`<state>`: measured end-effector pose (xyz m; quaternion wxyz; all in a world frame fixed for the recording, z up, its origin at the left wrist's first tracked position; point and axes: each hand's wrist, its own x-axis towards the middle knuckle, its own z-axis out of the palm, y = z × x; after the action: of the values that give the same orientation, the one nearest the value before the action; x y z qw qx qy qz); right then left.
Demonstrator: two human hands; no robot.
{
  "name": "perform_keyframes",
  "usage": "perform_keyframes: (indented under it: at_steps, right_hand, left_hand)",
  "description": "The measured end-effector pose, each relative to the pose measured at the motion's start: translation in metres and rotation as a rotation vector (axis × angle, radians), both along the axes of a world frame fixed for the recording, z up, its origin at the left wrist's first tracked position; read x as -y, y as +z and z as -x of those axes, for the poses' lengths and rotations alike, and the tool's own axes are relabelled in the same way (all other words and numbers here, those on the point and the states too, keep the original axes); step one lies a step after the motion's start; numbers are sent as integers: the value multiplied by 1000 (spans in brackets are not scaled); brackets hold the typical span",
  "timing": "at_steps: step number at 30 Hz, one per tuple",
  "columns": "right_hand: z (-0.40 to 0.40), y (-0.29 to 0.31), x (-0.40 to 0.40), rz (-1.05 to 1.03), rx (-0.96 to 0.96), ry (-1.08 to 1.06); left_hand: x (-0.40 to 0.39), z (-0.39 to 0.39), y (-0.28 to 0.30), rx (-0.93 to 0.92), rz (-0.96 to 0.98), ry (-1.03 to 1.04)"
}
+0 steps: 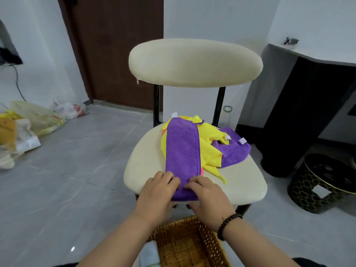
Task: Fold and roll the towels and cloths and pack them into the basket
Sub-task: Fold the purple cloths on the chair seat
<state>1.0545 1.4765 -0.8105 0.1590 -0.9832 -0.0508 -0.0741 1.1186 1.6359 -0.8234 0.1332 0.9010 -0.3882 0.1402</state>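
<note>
A folded purple cloth (182, 151) lies as a long strip on the cream seat of a chair (244, 182), its long axis running from the near edge of the seat toward the far backrest, directly away from the person. Both hands sit at the strip's near end: the left hand (157, 191) on the left corner and the right hand (207, 195) on the right corner, each with fingers curled over the top of the fabric and thumbs tucked under the near hem, so both pinch the cloth rather than lie spread on it. The two hands are about equally near the end and almost touch at the fingertips. Because the strip extends away from the hands, rolling would likely proceed from near to far along that axis. Beneath and to the right of the strip lie a crumpled yellow cloth (209, 149) and a second purple cloth (234, 153), not yet folded. The wicker basket (185, 241) stands on the floor just near of the chair, between the forearms, with a pale rolled towel (150, 253) at its left side.
</note>
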Motion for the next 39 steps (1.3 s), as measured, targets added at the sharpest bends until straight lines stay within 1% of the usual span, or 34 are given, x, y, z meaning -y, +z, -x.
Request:
perform_keyframes:
  at_steps: [5,8,10,13,17,21,23,27,30,33,36,39]
  right_hand:
    - [9,-4,6,85,25,9]
    - [13,1,12,69,-20,1]
    - [11,2,15,93,-11,5]
    - [4,-1,15,111,37,1]
    - [-4,-1,15,111,55,-14]
    - [-6,-2,16,124,147,-32]
    - [-7,-6,16,108,217,-51]
    - [-11,-13,14,55,243,-39]
    - [-16,-13,13,-14,226,-52]
    - [-18,-11,11,-99,276,-80]
    - [-19,-12,10,-78,340,-76]
    - [-20,-14,11,19,398,-24]
  left_hand:
    - [-6,4,6,-102,144,51]
    - [-9,11,5,-150,188,73]
    - [-11,14,3,-172,205,84]
    - [-10,11,5,-204,198,103]
    - [-9,3,14,-357,211,157]
    - [-11,-5,15,-421,219,143]
    - [-11,-8,16,-483,270,165]
    - [-13,-13,14,-596,369,213]
    - [-11,-15,13,-586,342,196]
    - [-7,-15,16,-547,308,184]
    - [-5,-15,18,-428,224,187]
    - [-4,-14,22,-357,206,188]
